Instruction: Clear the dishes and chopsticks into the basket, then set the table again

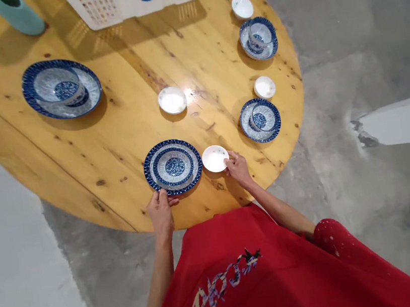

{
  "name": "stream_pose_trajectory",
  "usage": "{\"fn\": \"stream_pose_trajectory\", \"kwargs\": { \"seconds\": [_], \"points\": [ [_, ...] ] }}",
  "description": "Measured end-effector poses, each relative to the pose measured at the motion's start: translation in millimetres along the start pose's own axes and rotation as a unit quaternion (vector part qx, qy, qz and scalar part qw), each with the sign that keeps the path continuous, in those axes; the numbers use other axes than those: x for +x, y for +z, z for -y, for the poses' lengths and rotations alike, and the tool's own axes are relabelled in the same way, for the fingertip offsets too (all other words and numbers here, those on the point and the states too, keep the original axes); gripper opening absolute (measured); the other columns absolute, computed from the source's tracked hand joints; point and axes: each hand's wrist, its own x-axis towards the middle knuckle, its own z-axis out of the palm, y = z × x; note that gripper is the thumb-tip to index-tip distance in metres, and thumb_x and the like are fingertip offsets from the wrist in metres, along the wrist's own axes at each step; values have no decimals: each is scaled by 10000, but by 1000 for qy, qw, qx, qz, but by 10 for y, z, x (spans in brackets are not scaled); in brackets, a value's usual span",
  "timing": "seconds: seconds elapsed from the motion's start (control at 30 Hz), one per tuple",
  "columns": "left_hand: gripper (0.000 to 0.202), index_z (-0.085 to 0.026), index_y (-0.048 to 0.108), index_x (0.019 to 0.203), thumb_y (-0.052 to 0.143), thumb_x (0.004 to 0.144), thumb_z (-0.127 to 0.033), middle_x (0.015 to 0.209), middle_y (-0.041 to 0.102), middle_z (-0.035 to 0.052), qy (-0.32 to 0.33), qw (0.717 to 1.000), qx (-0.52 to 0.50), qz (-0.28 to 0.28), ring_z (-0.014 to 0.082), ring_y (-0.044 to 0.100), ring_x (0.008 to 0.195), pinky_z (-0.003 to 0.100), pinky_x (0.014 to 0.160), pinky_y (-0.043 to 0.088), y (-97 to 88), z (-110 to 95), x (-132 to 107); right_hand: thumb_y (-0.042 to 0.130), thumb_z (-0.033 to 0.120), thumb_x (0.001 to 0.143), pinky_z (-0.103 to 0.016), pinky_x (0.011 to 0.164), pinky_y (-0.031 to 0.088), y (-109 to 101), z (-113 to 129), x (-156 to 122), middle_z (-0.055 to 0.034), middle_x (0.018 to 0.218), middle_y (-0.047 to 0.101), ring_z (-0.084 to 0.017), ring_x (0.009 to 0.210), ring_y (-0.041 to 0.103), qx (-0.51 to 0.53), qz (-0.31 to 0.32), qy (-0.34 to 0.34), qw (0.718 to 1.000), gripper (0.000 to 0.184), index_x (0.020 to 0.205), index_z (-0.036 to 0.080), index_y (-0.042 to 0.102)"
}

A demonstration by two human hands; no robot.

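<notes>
At the near edge of the table, a blue-and-white plate (149,169) carries a bowl (175,167) with a matching pattern. My left hand (161,211) pinches the near rim of this plate, thumb on top. Just to the right, a small white dish (214,159) sits beside the plate, close to its rim. The fingers of my right hand (236,168) are closed on the right edge of that dish. A second small white dish (172,100) lies farther in, near the middle of the table.
The round wooden table (129,128) also holds a large blue plate with a bowl (62,88) at left. On the right stand two plate-and-bowl sets (258,38) with small white bowls (242,7). A white basket (100,5) and a teal object (23,16) are at the back.
</notes>
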Motion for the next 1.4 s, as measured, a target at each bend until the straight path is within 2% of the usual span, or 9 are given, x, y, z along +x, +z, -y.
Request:
{"fn": "stream_pose_trajectory", "kwargs": {
  "seconds": [0.33,0.57,0.8,1.1,1.2,1.4],
  "points": [
    [307,-192,496,733,569,841,-470,569,536,-62,13,1000,12,-6,108,587,500,233,528,558,-3,20,-3,506,372,822,-230,438,426,100,-39,73,42,512,540,-137,437,513,-1,-5,-31,999,463,1194,117,609],
    [282,-202,510,721,568,837,-452,567,567,-51,8,999,35,-9,133,596,511,255,538,560,-27,-97,-42,487,326,822,-229,456,424,116,-1,96,15,567,591,-131,446,515,-18,-11,-34,999,383,1119,140,642],
    [249,-184,550,729,560,838,-408,598,586,-53,16,998,58,-1,122,612,495,244,521,574,-32,-197,1,493,326,833,-253,583,490,112,-51,177,8,624,633,-183,638,621,-38,-22,-60,997,335,1091,201,666],
    [284,-180,535,742,577,821,-450,584,588,-45,18,999,50,0,124,625,507,233,520,560,-69,-98,49,485,376,809,-243,448,419,103,-19,116,14,560,604,-148,443,520,-19,-4,-45,999,445,1144,135,652],
    [296,-184,529,747,567,826,-467,576,574,-44,14,998,57,3,129,629,515,227,514,540,-83,-97,27,514,415,796,-250,435,417,91,-12,82,18,537,586,-151,424,514,-12,-3,-35,999,467,1133,123,656],
    [313,-202,500,708,526,871,-468,586,555,-45,23,997,69,-2,125,619,523,219,530,509,-128,-88,-3,563,455,778,-259,445,433,110,-52,90,29,546,585,-153,436,525,16,7,-22,1000,585,1230,86,605]
  ]
}}
